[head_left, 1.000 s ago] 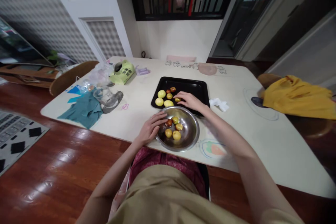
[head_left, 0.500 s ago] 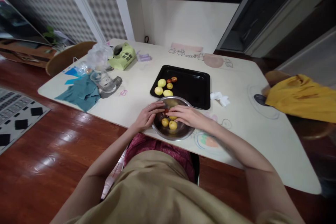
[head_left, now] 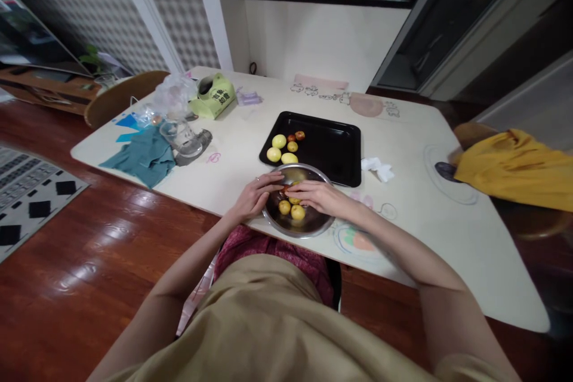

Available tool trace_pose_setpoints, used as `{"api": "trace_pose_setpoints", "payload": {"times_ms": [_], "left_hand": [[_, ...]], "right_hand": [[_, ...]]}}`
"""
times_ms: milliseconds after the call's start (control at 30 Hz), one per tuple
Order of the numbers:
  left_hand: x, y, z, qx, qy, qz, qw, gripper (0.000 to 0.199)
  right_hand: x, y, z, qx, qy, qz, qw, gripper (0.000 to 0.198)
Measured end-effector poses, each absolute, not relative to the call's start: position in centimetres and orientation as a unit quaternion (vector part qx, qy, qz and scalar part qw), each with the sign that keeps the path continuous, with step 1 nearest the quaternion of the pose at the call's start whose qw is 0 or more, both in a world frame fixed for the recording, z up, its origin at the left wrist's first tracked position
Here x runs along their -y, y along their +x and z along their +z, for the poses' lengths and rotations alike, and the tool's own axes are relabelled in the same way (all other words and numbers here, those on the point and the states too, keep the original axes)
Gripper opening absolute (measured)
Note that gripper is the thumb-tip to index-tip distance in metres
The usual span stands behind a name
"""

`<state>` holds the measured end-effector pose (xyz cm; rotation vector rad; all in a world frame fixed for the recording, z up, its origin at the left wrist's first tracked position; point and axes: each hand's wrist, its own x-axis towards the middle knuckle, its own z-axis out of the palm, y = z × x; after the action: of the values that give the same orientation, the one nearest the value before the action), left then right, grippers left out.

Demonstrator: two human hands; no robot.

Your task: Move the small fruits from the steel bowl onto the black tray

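A shiny metal bowl (head_left: pixel 299 231) stands at the near table edge, with several yellow fruits (head_left: pixel 298 212) inside. My left hand (head_left: pixel 256 196) reaches over its left rim, fingers stretched inward and thumb apart. From the right, my right hand (head_left: pixel 320 196) dips into the bowl, its fingertips closed at a small reddish fruit (head_left: pixel 285 190) that they partly cover. Its thumb is hidden. Behind the bowl lies a black baking tray (head_left: pixel 331 149). At the tray's left side are pale yellow fruits (head_left: pixel 274 154) and small reddish-brown ones (head_left: pixel 299 135).
A crumpled white tissue (head_left: pixel 378 169) lies right of the tray. On the table's left are a teal cloth (head_left: pixel 145 158), a clear plastic container (head_left: pixel 181 137), a green box (head_left: pixel 215 97) and a plastic bag (head_left: pixel 172 95). Yellow fabric (head_left: pixel 514 167) drapes over a chair at right.
The whole view has shifted slightly. Both hands keep their places at the bowl, with only small finger movement around the reddish fruit.
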<state>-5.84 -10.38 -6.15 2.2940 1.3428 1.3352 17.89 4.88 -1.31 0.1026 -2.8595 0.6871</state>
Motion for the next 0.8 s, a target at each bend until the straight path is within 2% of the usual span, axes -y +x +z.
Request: {"api": "trace_pose_setpoints", "payload": {"times_ms": [800], "left_hand": [[10.46, -5.87, -6.05, -0.459, 0.766, 0.442, 0.085, 0.056]], "right_hand": [[-5.5, 17.95, -1.51, 0.966, 0.054, 0.213, 0.136, 0.025]]}}
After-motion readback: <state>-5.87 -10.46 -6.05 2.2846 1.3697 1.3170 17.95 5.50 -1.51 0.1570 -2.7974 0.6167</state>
